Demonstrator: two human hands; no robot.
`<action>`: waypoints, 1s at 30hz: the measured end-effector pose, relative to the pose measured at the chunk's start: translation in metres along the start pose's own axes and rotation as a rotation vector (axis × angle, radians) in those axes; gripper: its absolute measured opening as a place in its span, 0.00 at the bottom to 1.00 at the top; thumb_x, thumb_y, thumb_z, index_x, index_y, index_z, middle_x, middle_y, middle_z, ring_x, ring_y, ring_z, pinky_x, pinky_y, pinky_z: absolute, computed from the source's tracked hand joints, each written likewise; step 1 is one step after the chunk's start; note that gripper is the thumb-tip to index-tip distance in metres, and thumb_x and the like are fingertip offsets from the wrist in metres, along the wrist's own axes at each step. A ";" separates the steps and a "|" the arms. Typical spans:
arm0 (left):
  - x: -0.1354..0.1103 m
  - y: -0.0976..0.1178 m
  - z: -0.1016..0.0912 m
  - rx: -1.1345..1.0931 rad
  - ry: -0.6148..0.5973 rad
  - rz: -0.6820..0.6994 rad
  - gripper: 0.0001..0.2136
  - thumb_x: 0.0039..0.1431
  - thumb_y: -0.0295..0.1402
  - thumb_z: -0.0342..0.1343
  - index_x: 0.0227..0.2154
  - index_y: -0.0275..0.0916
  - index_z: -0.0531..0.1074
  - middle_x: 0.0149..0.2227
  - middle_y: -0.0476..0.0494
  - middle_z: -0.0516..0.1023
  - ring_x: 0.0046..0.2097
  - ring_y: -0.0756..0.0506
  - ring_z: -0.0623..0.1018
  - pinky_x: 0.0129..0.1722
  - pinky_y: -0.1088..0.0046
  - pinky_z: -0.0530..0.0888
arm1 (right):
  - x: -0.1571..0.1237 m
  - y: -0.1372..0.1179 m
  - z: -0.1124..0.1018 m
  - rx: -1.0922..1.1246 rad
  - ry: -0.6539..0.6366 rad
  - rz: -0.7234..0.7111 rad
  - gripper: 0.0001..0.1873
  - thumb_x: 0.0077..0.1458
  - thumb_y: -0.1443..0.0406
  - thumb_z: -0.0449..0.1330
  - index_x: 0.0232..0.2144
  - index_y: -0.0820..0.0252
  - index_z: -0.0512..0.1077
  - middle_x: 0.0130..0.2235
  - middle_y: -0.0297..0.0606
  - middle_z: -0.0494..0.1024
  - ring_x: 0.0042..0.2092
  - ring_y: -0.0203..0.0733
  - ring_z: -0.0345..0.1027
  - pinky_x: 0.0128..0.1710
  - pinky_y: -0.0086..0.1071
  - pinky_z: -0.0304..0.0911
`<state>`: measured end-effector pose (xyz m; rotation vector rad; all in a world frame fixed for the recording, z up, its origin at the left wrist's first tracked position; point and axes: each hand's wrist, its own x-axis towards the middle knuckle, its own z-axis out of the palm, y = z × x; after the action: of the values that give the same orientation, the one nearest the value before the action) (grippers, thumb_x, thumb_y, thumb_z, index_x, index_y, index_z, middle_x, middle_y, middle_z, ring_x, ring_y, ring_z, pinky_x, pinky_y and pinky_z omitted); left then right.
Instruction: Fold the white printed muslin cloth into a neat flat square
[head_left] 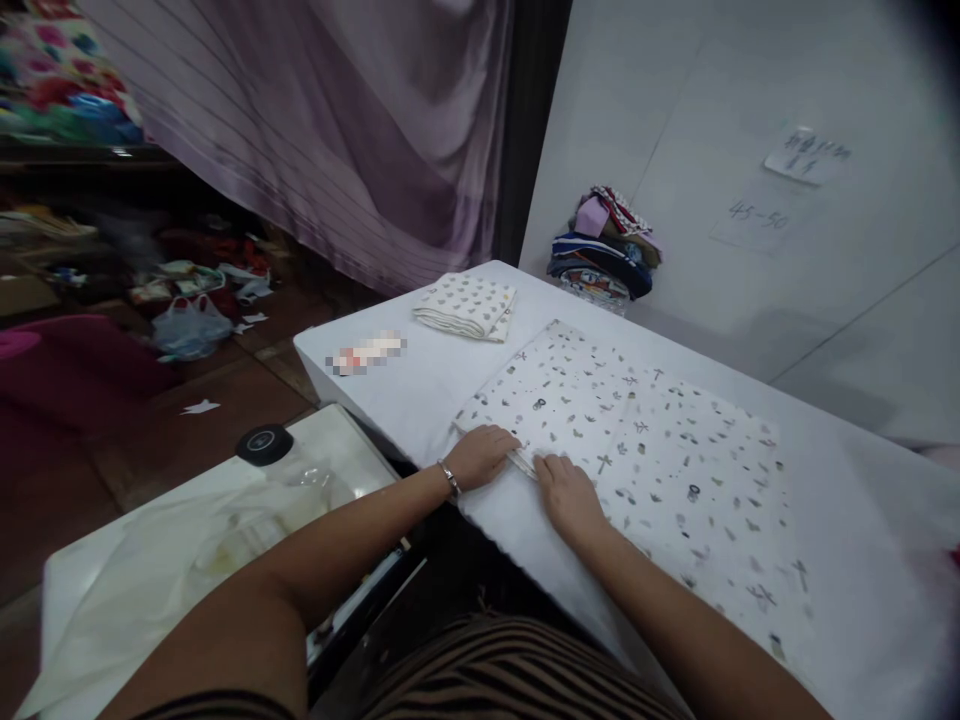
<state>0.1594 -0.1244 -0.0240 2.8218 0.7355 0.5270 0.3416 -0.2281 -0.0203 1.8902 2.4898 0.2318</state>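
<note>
A white cloth [652,450] with small printed figures lies spread over the white-covered table [862,480], its left part folded over in layers. At the cloth's near edge, my left hand [484,455], with a bracelet at the wrist, is closed on the fabric near the left corner. Just to its right, my right hand [568,490] also has its fingers bent onto the same edge. Both thumbs are largely hidden. Farther back on the table sits a folded printed cloth [466,305], apart from my hands.
A blurred-out item [366,353] lies at the table's left end. Beside it stands a lower white table [180,500] with a black round object [264,443] and translucent plastic sheeting. Folded clothes [606,245] are stacked by the wall. A purple curtain [360,120] hangs behind.
</note>
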 end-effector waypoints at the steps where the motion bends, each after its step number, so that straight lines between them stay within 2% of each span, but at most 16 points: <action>1: 0.000 0.001 -0.001 0.002 -0.002 -0.007 0.14 0.55 0.24 0.48 0.44 0.38 0.68 0.42 0.45 0.75 0.45 0.47 0.71 0.45 0.68 0.66 | 0.006 -0.002 -0.001 0.008 -0.011 0.001 0.20 0.59 0.72 0.47 0.54 0.64 0.62 0.43 0.47 0.70 0.43 0.47 0.61 0.39 0.36 0.59; 8: 0.000 0.001 -0.001 0.165 -0.013 -0.113 0.10 0.57 0.24 0.47 0.38 0.37 0.70 0.38 0.43 0.75 0.43 0.44 0.70 0.42 0.65 0.65 | 0.017 -0.002 -0.011 0.126 -0.090 0.065 0.21 0.59 0.71 0.46 0.55 0.61 0.63 0.45 0.43 0.72 0.42 0.44 0.64 0.39 0.32 0.59; 14: 0.006 -0.016 0.005 0.270 0.038 -0.191 0.09 0.57 0.24 0.47 0.36 0.38 0.71 0.38 0.42 0.75 0.42 0.43 0.71 0.42 0.63 0.65 | 0.018 0.001 -0.018 0.186 -0.096 0.053 0.24 0.57 0.72 0.47 0.56 0.60 0.62 0.44 0.43 0.73 0.41 0.45 0.66 0.37 0.33 0.59; 21: -0.007 -0.044 -0.011 0.307 0.160 -0.133 0.08 0.56 0.23 0.49 0.34 0.37 0.72 0.35 0.42 0.76 0.41 0.43 0.72 0.42 0.63 0.66 | 0.019 0.001 -0.011 0.205 -0.029 0.028 0.22 0.56 0.72 0.46 0.52 0.59 0.66 0.41 0.43 0.74 0.39 0.45 0.66 0.35 0.34 0.59; 27: -0.014 -0.051 -0.017 0.327 0.141 -0.047 0.08 0.56 0.22 0.49 0.31 0.37 0.72 0.31 0.44 0.75 0.36 0.46 0.72 0.43 0.65 0.67 | 0.018 -0.005 -0.005 0.180 -0.001 0.021 0.20 0.55 0.73 0.47 0.48 0.57 0.67 0.40 0.41 0.72 0.38 0.43 0.64 0.36 0.33 0.57; 30: -0.015 -0.055 -0.019 0.326 0.112 -0.005 0.08 0.56 0.22 0.48 0.31 0.37 0.72 0.31 0.44 0.76 0.36 0.46 0.72 0.43 0.66 0.68 | 0.017 -0.009 -0.004 0.163 0.015 0.018 0.17 0.57 0.72 0.48 0.47 0.57 0.67 0.40 0.41 0.71 0.38 0.43 0.63 0.35 0.33 0.56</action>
<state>0.1161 -0.0827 -0.0246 3.1069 0.9259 0.6187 0.3277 -0.2148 -0.0163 1.9761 2.5751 0.0451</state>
